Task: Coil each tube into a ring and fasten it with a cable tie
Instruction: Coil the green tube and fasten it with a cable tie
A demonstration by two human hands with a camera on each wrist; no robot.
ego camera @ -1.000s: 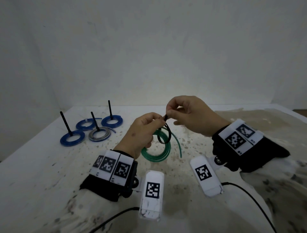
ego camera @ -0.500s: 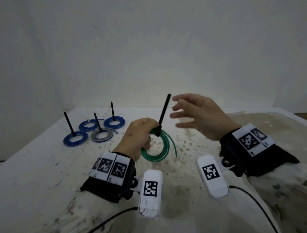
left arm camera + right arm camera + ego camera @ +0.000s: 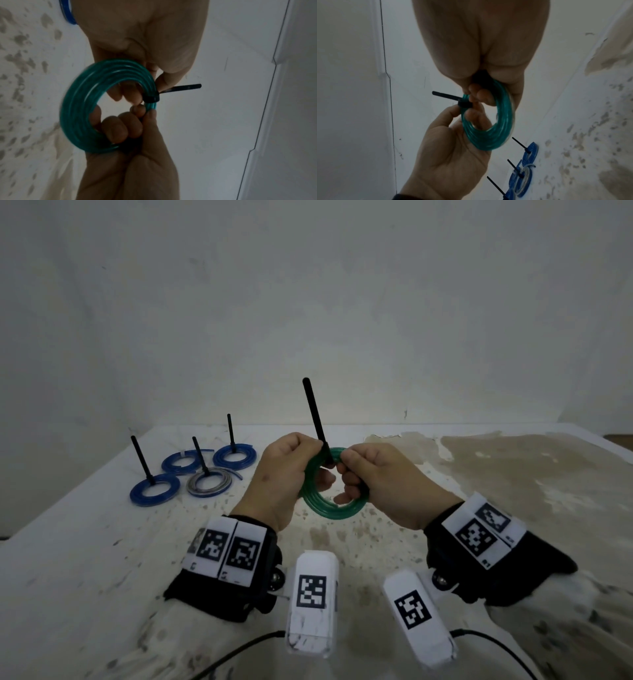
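In the head view, the green tube coil (image 3: 317, 498) was held up above the table (image 3: 85, 559), just in front of the body, gripped at its top by both hands: the left hand (image 3: 277, 477) with fingers curled round the left part of the ring, the right hand (image 3: 380, 484) with fingers curled through and round the right part. The black cable tie (image 3: 317, 422) was cinched at the top of the coil between the two grips, its tail standing upward. To finish the step well, it was judged that the turns should be kept flat and together beside the tie while its tightness was checked, the tail being left free. Four finished coils (image 3: 154, 491) lay at the far left, well apart from the hands; open surface was seen near and to the right, and the table's left edge ran close past the finished coils, so a set-down beside them was judged to need care. In the left wrist view, the tie's band (image 3: 150, 99) was seen clamped round all turns of the coil (image 3: 77, 105), with fingertips (image 3: 133, 98) of one hand just beside it and those of the other pinching the tube below. In the right wrist view, the coil (image 3: 488, 135) was seen cradled by the left hand's (image 3: 453, 155) curled fingers, the thumb pressed by the tie head (image 3: 464, 106), and the finished coils (image 3: 529, 152) lay low at the right.
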